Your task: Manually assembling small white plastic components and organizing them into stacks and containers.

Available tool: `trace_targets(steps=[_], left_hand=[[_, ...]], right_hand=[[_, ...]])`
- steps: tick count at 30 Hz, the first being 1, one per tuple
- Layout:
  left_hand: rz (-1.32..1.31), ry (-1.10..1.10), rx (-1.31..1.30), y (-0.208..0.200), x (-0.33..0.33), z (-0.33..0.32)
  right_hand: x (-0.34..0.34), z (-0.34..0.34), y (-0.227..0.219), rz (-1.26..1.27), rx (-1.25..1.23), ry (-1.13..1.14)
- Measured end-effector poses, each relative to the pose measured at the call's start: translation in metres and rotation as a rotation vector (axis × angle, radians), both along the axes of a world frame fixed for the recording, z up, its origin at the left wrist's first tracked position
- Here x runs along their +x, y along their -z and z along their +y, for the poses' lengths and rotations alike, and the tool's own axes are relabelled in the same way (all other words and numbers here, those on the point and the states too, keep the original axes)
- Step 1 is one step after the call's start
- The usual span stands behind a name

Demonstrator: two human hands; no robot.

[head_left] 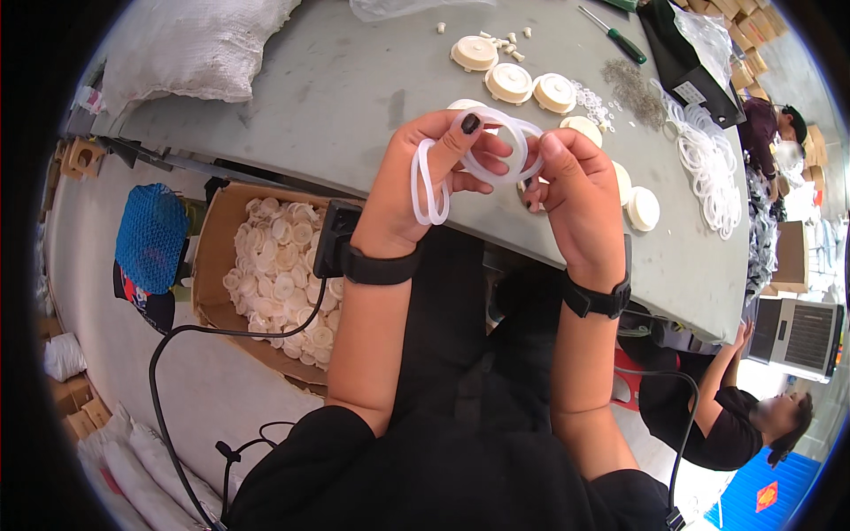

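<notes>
Both hands are raised over the near edge of the grey table. My left hand is closed around translucent white rubber rings, with the thumb pressed on them. More white loops hang across its palm. My right hand pinches the far side of the same rings between thumb and fingers. Just beyond lie round cream plastic caps, some partly hidden behind my hands. Another cap sits right of my right hand. A tangled heap of white rings lies at the table's right side.
Small cream plugs, tiny clear washers and a heap of small metal parts lie farther back, near a green-handled screwdriver and black bin. A carton of white discs stands lower left. A co-worker sits at right.
</notes>
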State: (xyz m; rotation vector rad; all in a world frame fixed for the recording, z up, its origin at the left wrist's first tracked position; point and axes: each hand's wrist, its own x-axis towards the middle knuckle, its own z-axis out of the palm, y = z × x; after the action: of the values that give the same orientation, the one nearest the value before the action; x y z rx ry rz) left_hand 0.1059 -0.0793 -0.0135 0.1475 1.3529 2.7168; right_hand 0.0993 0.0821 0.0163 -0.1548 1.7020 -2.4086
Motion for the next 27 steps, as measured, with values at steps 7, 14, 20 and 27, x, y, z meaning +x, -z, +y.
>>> trace_targets(steps=[7,14,20,27], left_hand=[[-0.073,-0.309,0.268,0.011,-0.007,0.006],[-0.068,-0.185,0.199,-0.009,-0.016,0.007],[0.241,-0.21,-0.31,-0.007,-0.019,0.026],[0.37,-0.285,-0.635,-0.007,-0.027,0.04]], right_hand=[[-0.005,0.032,-0.007,0.06,0.069,0.119],[-0.019,0.07,-0.01,0.02,0.223,0.152],[-0.034,0.091,-0.009,0.062,0.362,0.105],[-0.043,0.101,-0.007,0.077,0.444,0.051]])
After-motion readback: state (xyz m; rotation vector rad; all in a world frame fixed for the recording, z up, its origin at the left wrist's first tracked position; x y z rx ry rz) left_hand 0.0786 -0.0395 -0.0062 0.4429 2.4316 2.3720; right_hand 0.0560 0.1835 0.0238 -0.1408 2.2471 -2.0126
